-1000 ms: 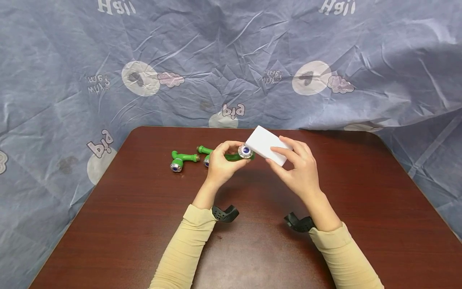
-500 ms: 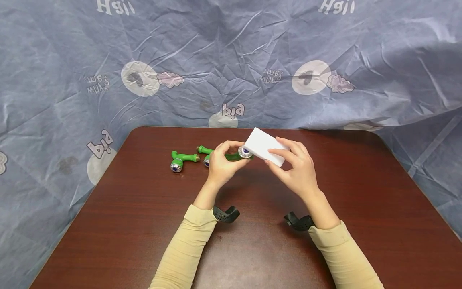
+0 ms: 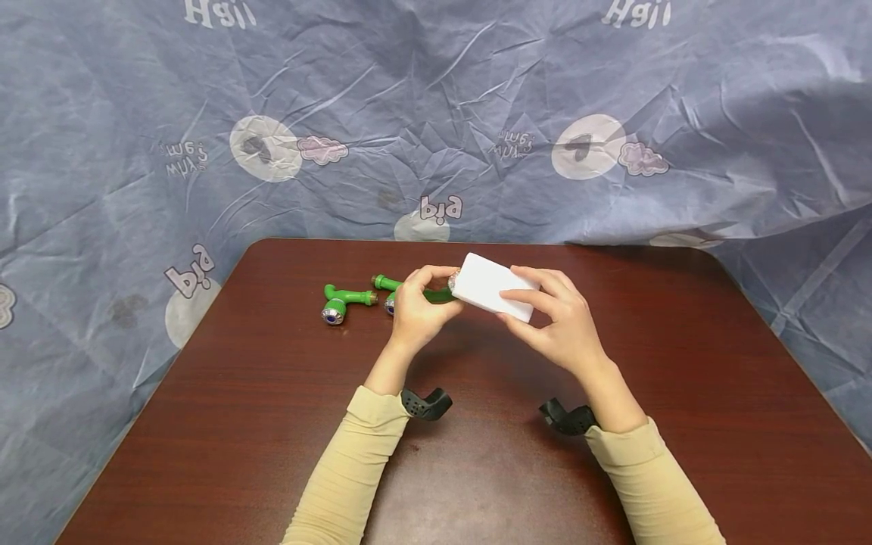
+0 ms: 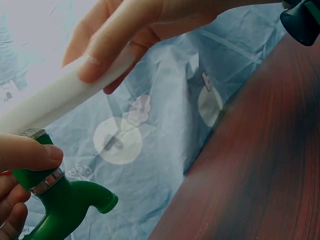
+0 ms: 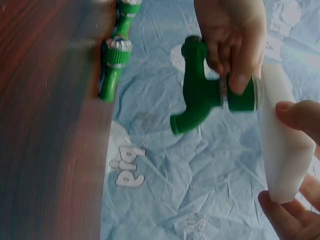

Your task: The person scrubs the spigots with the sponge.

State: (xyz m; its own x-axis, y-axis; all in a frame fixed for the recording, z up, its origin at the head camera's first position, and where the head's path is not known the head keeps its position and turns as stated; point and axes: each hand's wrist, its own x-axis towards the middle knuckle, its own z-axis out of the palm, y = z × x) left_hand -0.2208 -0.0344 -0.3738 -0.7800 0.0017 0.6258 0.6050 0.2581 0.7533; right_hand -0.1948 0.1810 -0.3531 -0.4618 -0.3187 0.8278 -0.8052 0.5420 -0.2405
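Above the table, my left hand (image 3: 417, 314) pinches a green tap (image 5: 196, 92) by its ribbed knob, thumb on one side and fingers on the other. The tap's curved spout (image 4: 100, 195) points away from the knob. My right hand (image 3: 568, 322) grips a white sponge block (image 3: 489, 286) between thumb and fingertips. One flat face of the sponge lies against the silver end of the knob (image 5: 257, 94), covering most of it in the head view. Left of my left hand, two more green taps lie on the table: one whole tap (image 3: 349, 298) and one partly hidden tap (image 3: 388, 284).
The dark red-brown table (image 3: 272, 424) ends a little beyond the hands. Behind it hangs a crumpled blue-grey printed cloth (image 3: 381, 113). Black wrist mounts (image 3: 427, 405) sit on both wrists, beside the beige sleeves (image 3: 347, 469).
The sponge has moved left and slightly down across the knob's end, hiding its blue centre. My right hand has shifted with it, while my left hand has stayed nearly still.
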